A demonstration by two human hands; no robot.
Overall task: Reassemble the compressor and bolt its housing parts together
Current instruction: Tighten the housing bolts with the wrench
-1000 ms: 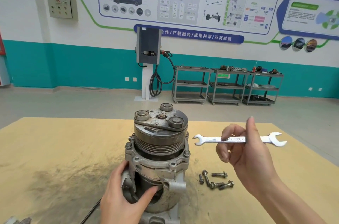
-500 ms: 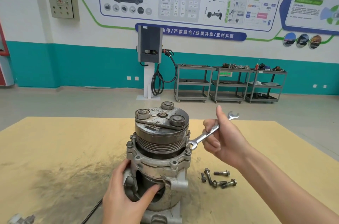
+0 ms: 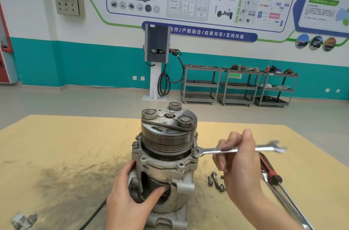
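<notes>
Your left hand [image 3: 128,199] wraps the lower body of the compressor [image 3: 166,154], which stands upright mid-tabletop [image 3: 66,150], thumb in its side opening. Your right hand [image 3: 239,163] is curled around the wrench [image 3: 234,150], whose open end sits on a flange bolt [image 3: 195,152]. Loose bolts [image 3: 215,182] lie just right of the compressor; a red-handled screwdriver [image 3: 270,169] lies farther right.
</notes>
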